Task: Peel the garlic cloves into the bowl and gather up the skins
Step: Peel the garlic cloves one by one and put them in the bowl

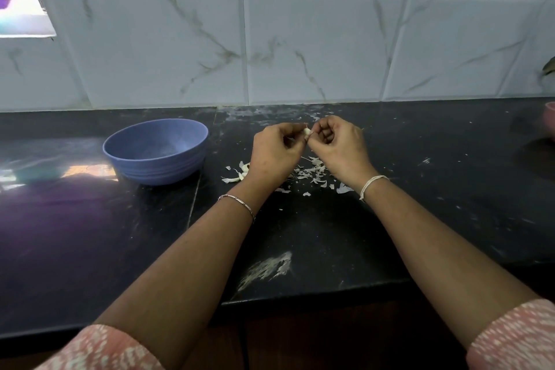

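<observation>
- Pale garlic clove [307,131] sits just above the middle of the frame, pinched between the fingertips of both hands and held above the bench [420,189].
- Left hand [274,153] curls its fingers round the clove's left side. Right hand [339,147] pinches it from the right, probably picking at the skin.
- Which way the clove's long axis runs is too small to tell for sure.
- Blue bowl [156,168] stands on the bench to the left of the hands, with a gap between. The left hand is the nearer one, so a peeled clove would likely travel leftward to drop in.
- No cloves show in the part of the bowl's inside that can be seen; its near floor is hidden by the rim.
- Loose skins [312,173] lie scattered on the bench under and between the wrists, not yet gathered.
- At the right edge of the frame, part of a pink vessel [551,120] shows; its contents cannot be seen.
</observation>
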